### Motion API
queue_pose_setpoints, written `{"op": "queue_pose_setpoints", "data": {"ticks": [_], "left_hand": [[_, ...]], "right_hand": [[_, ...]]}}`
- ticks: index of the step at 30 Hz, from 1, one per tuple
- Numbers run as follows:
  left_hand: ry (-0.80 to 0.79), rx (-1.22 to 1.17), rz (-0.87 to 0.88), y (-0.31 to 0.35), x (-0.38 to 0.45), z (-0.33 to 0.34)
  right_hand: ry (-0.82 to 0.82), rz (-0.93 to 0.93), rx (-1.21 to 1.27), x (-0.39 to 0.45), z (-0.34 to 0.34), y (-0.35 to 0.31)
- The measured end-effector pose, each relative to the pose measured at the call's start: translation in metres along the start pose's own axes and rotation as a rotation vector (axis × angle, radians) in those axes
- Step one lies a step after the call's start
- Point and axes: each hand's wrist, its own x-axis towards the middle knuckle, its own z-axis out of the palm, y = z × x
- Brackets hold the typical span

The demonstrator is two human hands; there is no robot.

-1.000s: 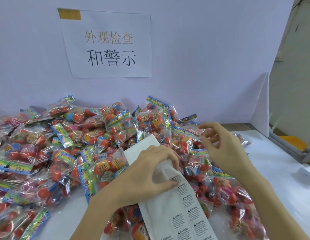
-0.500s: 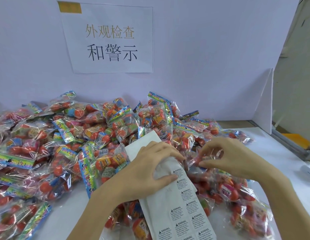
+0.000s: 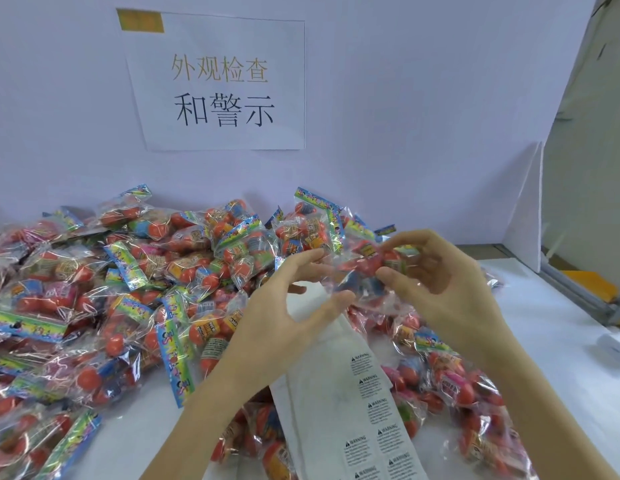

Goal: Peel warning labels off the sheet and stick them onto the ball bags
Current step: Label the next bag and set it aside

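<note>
Blurring held bag (image 3: 364, 271), label sheet (image 3: 339, 403) cut off

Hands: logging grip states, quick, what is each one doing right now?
Left hand: fingers pinch the clear plastic ball bag.
Right hand: grips the same bag.
</note>
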Motion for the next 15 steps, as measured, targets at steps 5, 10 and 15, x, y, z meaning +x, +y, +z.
{"op": "queue_pose_setpoints", "data": {"ticks": [5,10,15], "left_hand": [[0.046,-0.274,-0.023,0.002,0.003,0.002],[0.140,-0.257,-0.057,-0.002,0.006,-0.005],[0.242,-0.229,-0.077,-0.004,0.005,-0.005]], "right_hand": [[-0.159,-0.015,0.046,-0.007,0.024,-0.001],[-0.122,0.036,0.034,-0.007,0.025,0.001],[-0.382,0.197,-0.231,-0.007,0.006,0.007]]}}
